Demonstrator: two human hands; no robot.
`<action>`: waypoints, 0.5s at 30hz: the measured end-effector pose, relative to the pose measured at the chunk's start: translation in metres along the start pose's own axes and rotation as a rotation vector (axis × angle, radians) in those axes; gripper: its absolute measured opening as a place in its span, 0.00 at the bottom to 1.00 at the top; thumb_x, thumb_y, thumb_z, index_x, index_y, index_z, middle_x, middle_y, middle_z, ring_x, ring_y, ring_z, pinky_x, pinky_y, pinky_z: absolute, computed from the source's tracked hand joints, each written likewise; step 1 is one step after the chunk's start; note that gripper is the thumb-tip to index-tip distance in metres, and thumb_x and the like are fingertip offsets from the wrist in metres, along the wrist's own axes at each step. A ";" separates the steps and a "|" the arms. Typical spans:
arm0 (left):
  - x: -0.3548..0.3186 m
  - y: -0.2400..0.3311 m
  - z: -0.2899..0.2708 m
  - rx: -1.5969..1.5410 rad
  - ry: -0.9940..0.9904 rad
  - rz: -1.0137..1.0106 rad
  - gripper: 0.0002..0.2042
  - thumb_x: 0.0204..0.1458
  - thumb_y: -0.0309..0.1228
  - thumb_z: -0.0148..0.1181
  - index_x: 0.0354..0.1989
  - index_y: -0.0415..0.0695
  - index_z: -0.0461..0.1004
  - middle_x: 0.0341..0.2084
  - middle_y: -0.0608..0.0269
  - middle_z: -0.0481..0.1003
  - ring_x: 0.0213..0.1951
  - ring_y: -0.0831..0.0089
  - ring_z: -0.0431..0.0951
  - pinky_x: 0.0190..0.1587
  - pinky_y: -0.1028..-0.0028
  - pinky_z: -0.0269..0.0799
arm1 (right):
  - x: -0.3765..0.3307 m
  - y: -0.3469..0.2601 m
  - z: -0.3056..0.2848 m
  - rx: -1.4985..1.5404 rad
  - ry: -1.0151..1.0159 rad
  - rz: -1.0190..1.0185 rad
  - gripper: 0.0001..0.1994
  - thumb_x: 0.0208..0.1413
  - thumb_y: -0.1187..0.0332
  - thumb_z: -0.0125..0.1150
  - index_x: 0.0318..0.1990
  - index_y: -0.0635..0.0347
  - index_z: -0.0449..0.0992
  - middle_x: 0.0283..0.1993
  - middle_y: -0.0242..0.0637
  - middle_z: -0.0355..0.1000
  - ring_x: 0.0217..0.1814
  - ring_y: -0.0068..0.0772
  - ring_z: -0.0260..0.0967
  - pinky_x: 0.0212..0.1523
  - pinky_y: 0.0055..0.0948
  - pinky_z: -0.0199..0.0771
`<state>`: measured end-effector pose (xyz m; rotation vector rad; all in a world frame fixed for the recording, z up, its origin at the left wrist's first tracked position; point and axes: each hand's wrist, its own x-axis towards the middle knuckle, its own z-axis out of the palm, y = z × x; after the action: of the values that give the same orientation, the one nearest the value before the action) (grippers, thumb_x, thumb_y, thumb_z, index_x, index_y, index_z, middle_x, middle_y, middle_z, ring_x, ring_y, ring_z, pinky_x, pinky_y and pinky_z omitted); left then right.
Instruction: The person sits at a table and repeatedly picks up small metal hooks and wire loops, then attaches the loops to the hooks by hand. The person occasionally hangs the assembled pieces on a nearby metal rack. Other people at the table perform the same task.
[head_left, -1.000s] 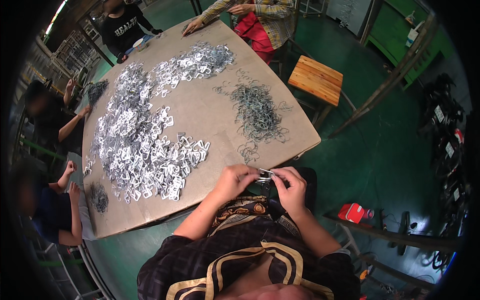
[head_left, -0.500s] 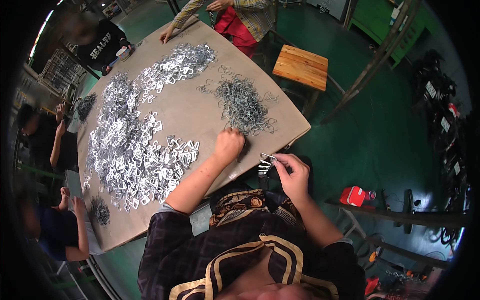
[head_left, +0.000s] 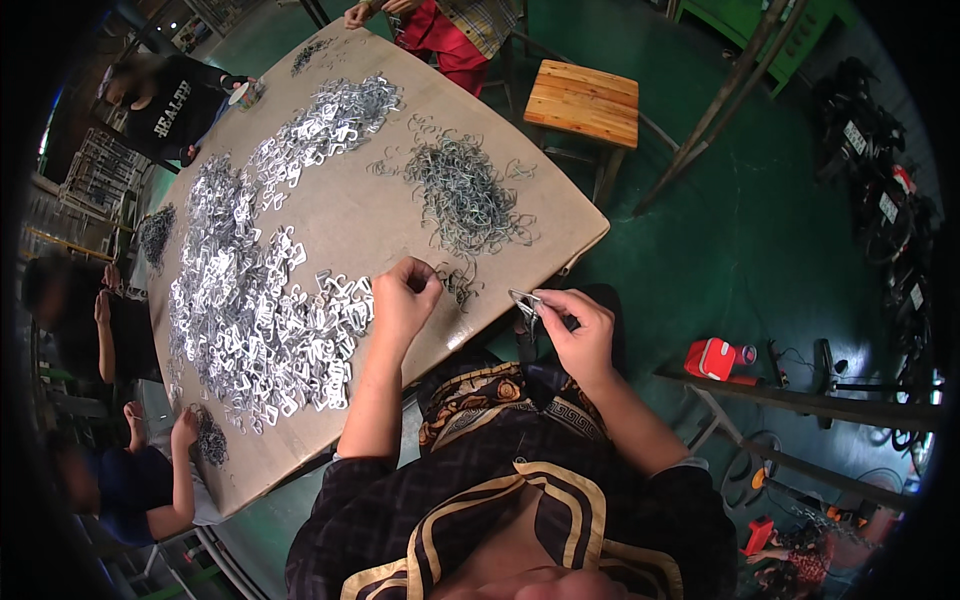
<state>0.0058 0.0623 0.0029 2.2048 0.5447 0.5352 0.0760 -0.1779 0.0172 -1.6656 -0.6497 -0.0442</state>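
Note:
My left hand is over the near part of the table, thumb and fingertips pinched together; whether a small piece is between them I cannot make out. Just right of it lies a small cluster of dark wire clips. Past the table's near edge, my right hand pinches bent metal hooks between thumb and fingers, their ends sticking out to the left. A tangled pile of grey wire clips lies beyond my hands. To the left spreads a big heap of shiny flat metal hooks.
The brown-covered table has a corner to my right. A wooden stool stands beyond it. People work at the far and left sides, one near a small tub. A red bag rests on a bench at right.
My left hand has drawn back left from the wire pile's near edge, uncovering the small cluster of clips. My right hand stays beside the table edge, still holding hooks.

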 end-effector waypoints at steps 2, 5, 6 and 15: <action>-0.013 0.011 0.005 -0.249 0.018 -0.022 0.02 0.44 0.22 0.61 0.27 0.37 0.76 0.19 0.63 0.77 0.23 0.77 0.76 0.27 0.76 0.71 | -0.001 -0.001 0.003 0.020 0.020 0.001 0.10 0.51 0.82 0.64 0.42 0.65 0.79 0.33 0.39 0.78 0.30 0.28 0.77 0.32 0.23 0.75; -0.033 0.046 0.012 -0.402 -0.077 0.168 0.04 0.46 0.18 0.62 0.29 0.36 0.74 0.30 0.61 0.74 0.34 0.76 0.73 0.41 0.77 0.68 | -0.002 -0.002 0.007 0.019 0.021 -0.007 0.13 0.51 0.82 0.64 0.46 0.64 0.78 0.34 0.39 0.79 0.32 0.28 0.78 0.33 0.24 0.77; -0.039 0.055 0.016 -0.429 -0.069 0.228 0.05 0.45 0.18 0.63 0.29 0.36 0.74 0.31 0.61 0.73 0.36 0.74 0.73 0.42 0.75 0.67 | -0.003 -0.002 0.008 0.014 0.015 -0.011 0.15 0.51 0.82 0.64 0.47 0.63 0.77 0.35 0.40 0.79 0.32 0.29 0.79 0.34 0.25 0.78; -0.049 0.069 0.038 -0.348 0.064 0.287 0.07 0.39 0.20 0.66 0.28 0.39 0.75 0.31 0.57 0.72 0.37 0.63 0.71 0.43 0.68 0.65 | -0.005 -0.014 0.010 -0.078 0.013 -0.118 0.18 0.49 0.81 0.64 0.50 0.61 0.76 0.34 0.40 0.78 0.33 0.36 0.79 0.34 0.31 0.78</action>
<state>0.0008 -0.0280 0.0241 1.9436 0.1495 0.7892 0.0620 -0.1697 0.0257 -1.6992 -0.7441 -0.1673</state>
